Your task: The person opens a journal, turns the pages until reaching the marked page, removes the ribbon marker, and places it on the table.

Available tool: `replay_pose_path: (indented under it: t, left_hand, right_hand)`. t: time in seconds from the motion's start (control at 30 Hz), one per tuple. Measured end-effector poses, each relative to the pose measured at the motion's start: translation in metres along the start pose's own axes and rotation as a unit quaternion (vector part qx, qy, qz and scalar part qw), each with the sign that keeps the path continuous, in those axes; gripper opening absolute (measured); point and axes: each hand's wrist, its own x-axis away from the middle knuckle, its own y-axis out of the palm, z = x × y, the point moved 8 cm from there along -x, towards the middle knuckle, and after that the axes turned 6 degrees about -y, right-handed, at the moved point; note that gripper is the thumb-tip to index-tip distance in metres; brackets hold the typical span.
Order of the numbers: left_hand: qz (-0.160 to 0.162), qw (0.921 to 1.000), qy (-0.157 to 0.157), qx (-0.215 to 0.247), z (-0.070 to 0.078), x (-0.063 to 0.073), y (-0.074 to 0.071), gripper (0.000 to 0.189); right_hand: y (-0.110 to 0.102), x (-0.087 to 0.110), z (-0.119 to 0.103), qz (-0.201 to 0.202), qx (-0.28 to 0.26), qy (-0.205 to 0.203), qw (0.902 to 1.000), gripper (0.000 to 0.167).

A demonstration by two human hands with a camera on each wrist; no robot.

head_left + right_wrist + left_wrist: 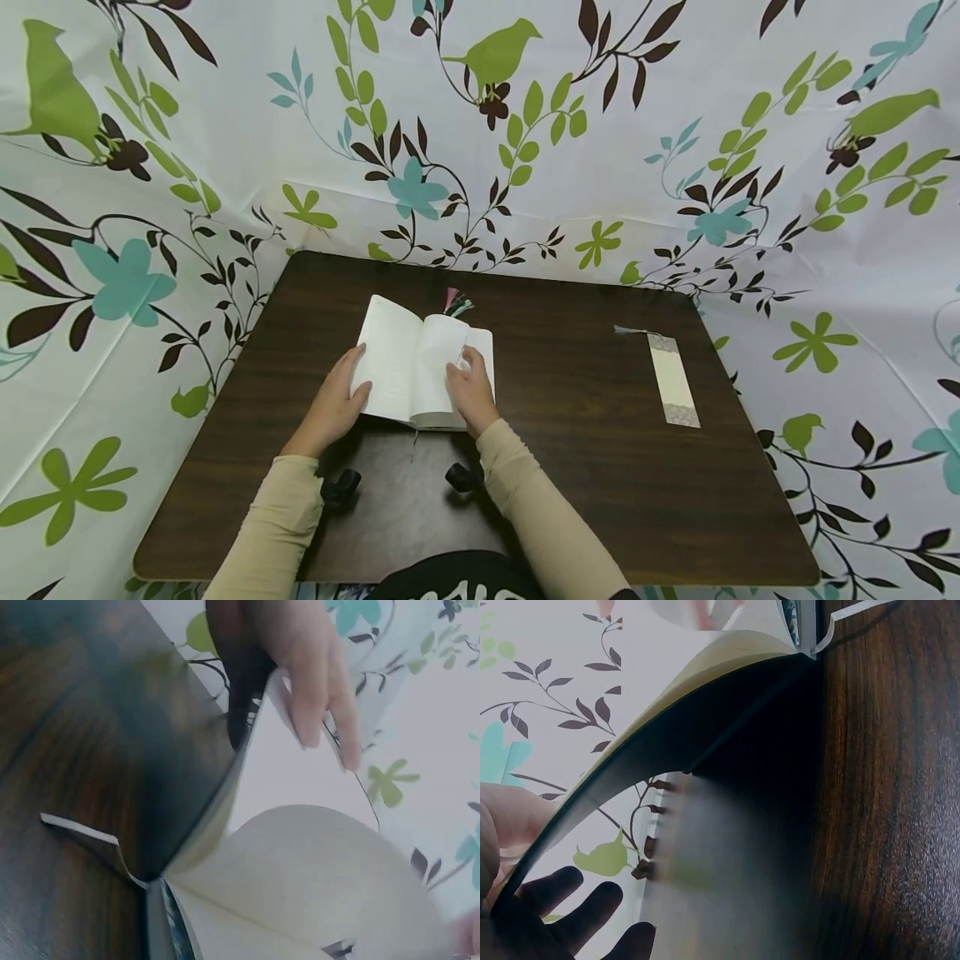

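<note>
An open book (390, 358) with white pages and a dark cover is held over the table, tassels (457, 304) in pink and green sticking out at its top. My left hand (339, 400) grips its left edge, thumb on the page side; in the left wrist view, darker fingers (592, 911) lie beneath the cover. At the right half, my right hand (471, 387) pinches a page (442, 354), which bows up from the spine. That same page (322, 862) arches in the right wrist view. A thin ribbon (79, 823) hangs from the spine's lower end.
A cream bookmark (672, 379) with patterned ends and a grey tassel lies at the right of the dark wooden table (570, 467). Behind and beside the table hangs a white cloth (247, 108) printed with birds and leaves.
</note>
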Motion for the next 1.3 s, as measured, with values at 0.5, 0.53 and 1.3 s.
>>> replay_pose_path:
  t: [0.5, 0.53, 1.3]
  left_hand:
    - [-0.008, 0.9998, -0.007, 0.014, 0.002, 0.003, 0.001, 0.047]
    - [-0.008, 0.9995, -0.012, 0.026, 0.001, 0.004, 0.0, 0.048]
    - [-0.019, 0.9992, -0.035, 0.001, 0.0, 0.003, 0.001, 0.074]
  right_hand:
    - [0.039, 0.003, -0.002, -0.143, -0.222, -0.072, 0.9618, 0.054]
    - [0.046, 0.007, -0.004, -0.169, -0.168, -0.091, 0.9668, 0.054]
    - [0.006, -0.011, 0.035, -0.07, 0.446, -0.102, 0.8863, 0.084]
